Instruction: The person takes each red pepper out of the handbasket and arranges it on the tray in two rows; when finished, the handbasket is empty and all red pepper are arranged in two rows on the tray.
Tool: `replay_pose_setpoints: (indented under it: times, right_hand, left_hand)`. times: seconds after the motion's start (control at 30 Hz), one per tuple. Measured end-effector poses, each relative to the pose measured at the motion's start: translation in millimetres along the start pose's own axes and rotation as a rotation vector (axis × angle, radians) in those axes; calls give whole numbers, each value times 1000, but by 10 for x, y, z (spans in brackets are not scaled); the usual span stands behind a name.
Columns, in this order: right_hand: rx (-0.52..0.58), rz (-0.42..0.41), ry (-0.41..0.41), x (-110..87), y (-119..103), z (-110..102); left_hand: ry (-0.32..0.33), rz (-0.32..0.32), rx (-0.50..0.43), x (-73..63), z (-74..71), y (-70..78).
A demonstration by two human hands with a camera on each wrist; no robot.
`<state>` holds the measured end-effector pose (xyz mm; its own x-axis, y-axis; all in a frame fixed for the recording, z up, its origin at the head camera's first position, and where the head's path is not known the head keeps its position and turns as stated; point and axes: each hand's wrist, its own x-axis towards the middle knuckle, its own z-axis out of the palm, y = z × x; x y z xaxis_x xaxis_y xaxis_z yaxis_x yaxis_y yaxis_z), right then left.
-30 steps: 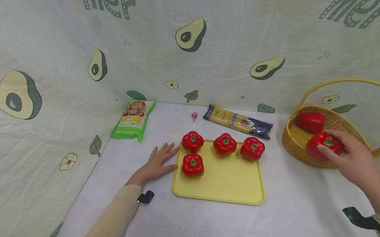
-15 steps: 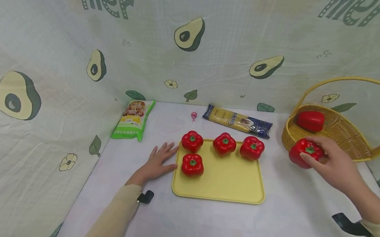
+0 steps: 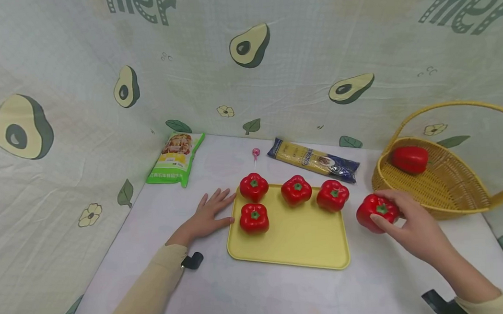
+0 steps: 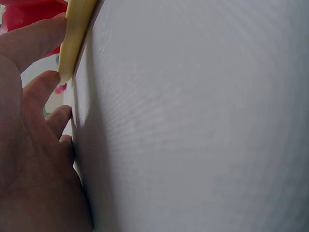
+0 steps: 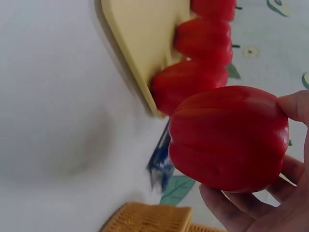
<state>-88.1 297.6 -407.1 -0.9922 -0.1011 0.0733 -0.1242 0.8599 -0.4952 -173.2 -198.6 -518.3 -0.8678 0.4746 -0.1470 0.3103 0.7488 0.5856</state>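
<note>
My right hand (image 3: 418, 228) grips a red bell pepper (image 3: 377, 213) with a green stem, held above the table between the basket and the tray. The right wrist view shows this pepper (image 5: 229, 139) large, with thumb and fingers around it. My left hand (image 3: 207, 214) lies flat with spread fingers on the table, fingertips touching the left edge of the yellow tray (image 3: 300, 245). In the left wrist view, the fingers meet the tray's rim (image 4: 77, 36). On the tray are several red peppers: two at the left, one at the back middle (image 3: 296, 190), one at the back right corner (image 3: 332, 195).
A yellow wicker basket (image 3: 456, 183) with a tall handle stands at the right, one red pepper (image 3: 409, 160) inside. Behind the tray lie a blue-and-gold pasta packet (image 3: 314, 160) and a pink lollipop (image 3: 256, 153). A green food bag (image 3: 176, 158) lies back left, near the fabric wall.
My right hand has carried the pepper out from over the basket, leftward toward the tray's right side. The left hand has stayed in place at the tray's edge.
</note>
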Motion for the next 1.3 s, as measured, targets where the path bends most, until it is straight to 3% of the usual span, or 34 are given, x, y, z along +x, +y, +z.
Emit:
replay_pose_setpoints:
  times: [0.93, 1.3]
  right_hand:
    - [118, -137, -126, 118, -545, 554]
    - [160, -166, -154, 214, -718, 759]
  left_hand:
    - [-19, -34, 18, -1, -9, -6]
    - [-3, -11, 9, -11, -21, 29]
